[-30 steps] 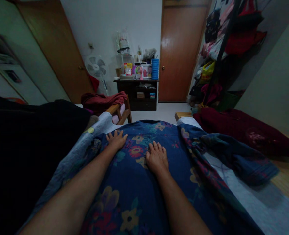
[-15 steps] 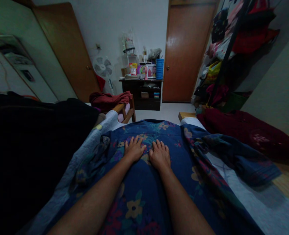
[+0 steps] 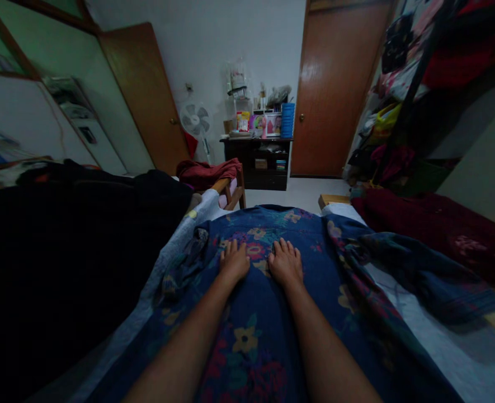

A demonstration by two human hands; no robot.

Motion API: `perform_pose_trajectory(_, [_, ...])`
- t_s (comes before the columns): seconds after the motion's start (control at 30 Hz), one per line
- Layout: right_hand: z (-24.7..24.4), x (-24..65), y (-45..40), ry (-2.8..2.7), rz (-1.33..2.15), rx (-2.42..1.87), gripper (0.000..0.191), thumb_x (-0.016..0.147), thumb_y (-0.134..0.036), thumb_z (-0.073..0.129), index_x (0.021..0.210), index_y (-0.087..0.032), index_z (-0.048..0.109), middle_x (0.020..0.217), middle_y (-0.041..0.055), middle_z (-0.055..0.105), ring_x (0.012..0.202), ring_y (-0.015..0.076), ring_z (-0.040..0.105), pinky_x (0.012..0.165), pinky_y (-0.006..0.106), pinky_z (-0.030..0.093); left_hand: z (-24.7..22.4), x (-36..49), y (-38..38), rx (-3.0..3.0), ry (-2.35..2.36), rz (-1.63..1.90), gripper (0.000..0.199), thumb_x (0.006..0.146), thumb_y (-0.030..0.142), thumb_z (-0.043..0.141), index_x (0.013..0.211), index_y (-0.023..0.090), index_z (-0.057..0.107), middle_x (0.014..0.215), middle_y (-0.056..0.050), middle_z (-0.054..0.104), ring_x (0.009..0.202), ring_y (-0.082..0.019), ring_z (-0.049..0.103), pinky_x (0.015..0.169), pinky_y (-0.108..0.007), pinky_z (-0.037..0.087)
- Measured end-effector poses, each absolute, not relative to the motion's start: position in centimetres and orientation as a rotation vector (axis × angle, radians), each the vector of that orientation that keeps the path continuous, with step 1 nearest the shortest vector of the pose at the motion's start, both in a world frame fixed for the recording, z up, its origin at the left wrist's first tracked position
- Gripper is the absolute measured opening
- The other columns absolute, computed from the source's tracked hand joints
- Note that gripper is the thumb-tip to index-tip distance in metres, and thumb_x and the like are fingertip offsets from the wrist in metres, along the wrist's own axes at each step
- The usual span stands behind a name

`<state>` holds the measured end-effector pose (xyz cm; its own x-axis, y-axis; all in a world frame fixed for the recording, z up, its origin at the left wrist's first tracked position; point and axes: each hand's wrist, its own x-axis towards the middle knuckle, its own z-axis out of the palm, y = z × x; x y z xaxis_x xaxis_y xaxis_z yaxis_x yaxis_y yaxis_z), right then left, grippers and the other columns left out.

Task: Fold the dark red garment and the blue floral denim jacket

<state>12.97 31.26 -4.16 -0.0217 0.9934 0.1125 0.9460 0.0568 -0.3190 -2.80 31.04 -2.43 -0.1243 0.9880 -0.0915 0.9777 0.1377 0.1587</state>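
Observation:
A dark blue floral shirt (image 3: pixel 268 313) lies spread out before me, its collar at the far end and its sleeves out to the sides. My left hand (image 3: pixel 234 262) rests palm down on its upper part, left of a red flower, with the fingers pointing away. To the right, my right hand (image 3: pixel 286 262) is also palm down on the cloth, fingers stretched out. Neither hand holds anything. Under the shirt is a pale sheet (image 3: pixel 432 330), which shows at both sides.
Black clothing (image 3: pixel 83 252) is heaped on the left, and a dark red garment (image 3: pixel 440 229) lies on the right. Beyond stand a wooden chair (image 3: pixel 234 196) with red cloth, a fan (image 3: pixel 196 120) and a dark cabinet (image 3: pixel 264 178). Bags hang at the far right.
The view has turned somewhat to the left, so everything sits farther right. My left hand has shifted slightly toward me on the shirt, its fingers closer together; the right stays about where it was.

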Motion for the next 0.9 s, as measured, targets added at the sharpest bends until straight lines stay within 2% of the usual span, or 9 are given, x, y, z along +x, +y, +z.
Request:
perform_pose_trajectory(0.1, [-4.1,13.0,31.3,-2.056,0.208,-1.952,0.053,0.094,-0.035,0.036,0.144,-0.02,0.044,0.155,0.0075,0.035,0.143,0.0266,0.027,0.114,0.045,0.015,-2.2,-0.5,28.9,2.114,2.018,0.16,0.056,0.092,0.029,0.04,0.147,0.026,0.035,0.162,-0.006,0.018,0.149,-0.025,0.016,0.117,-0.051,0.022])
perform_pose_trajectory(0.2, [-4.1,13.1,31.2,-2.07,0.198,-1.952,0.052,0.094,-0.036,0.036,0.144,-0.021,0.044,0.155,0.0077,0.035,0.143,0.0261,0.026,0.114,0.044,0.015,-2.8,0.6,27.5,2.182,1.944,0.171,0.054,0.096,0.039,0.034,0.148,0.027,0.035,0.16,-0.004,0.025,0.148,-0.023,0.019,0.118,-0.051,0.018])
perform_pose_trajectory(0.33, [-4.1,13.1,31.3,-2.068,0.182,-1.948,0.053,0.094,-0.036,0.036,0.144,-0.02,0.043,0.155,0.0082,0.035,0.143,0.0267,0.027,0.113,0.045,0.016,-3.8,-0.6,27.0,2.202,2.028,0.187,0.063,0.094,0.054,0.033,0.15,0.027,0.031,0.16,-0.004,0.024,0.148,-0.025,0.017,0.119,-0.054,0.015])
perform_pose_trajectory(0.5, [-4.3,13.1,31.4,-2.072,0.184,-1.947,0.052,0.094,-0.037,0.036,0.143,-0.021,0.044,0.155,0.0083,0.036,0.143,0.0268,0.027,0.113,0.045,0.016,-3.6,-3.0,27.6,2.096,2.125,0.145,0.065,0.092,0.06,0.034,0.15,0.03,0.032,0.161,-0.005,0.022,0.148,-0.031,0.016,0.117,-0.057,0.014])
perform_pose_trajectory(0.63, [-4.2,13.4,31.7,-2.078,0.218,-1.942,0.051,0.094,-0.037,0.037,0.143,-0.023,0.045,0.155,0.0074,0.035,0.143,0.0257,0.028,0.114,0.045,0.016,-3.4,-3.8,28.2,2.027,2.219,0.154,0.06,0.095,0.052,0.033,0.149,0.028,0.035,0.16,-0.006,0.024,0.148,-0.031,0.017,0.117,-0.056,0.014])
perform_pose_trajectory(0.77, [-4.2,14.5,32.3,-2.1,0.267,-1.924,0.05,0.096,-0.037,0.037,0.142,-0.021,0.045,0.154,0.0071,0.038,0.141,0.0228,0.031,0.114,0.04,0.02,-3.7,-3.9,28.5,2.039,2.316,0.254,0.052,0.096,0.04,0.036,0.145,0.024,0.042,0.156,-0.008,0.034,0.144,-0.028,0.027,0.116,-0.054,0.02])
perform_pose_trajectory(0.9, [-4.4,15.9,32.8,-1.962,0.194,-2.071,0.048,0.095,-0.031,0.037,0.139,-0.017,0.049,0.152,0.0088,0.04,0.14,0.0251,0.033,0.113,0.042,0.023,-3.5,-2.7,28.3,2.132,2.298,0.391,0.047,0.091,0.021,0.04,0.136,0.023,0.052,0.151,-0.01,0.042,0.142,-0.028,0.032,0.115,-0.054,0.024])
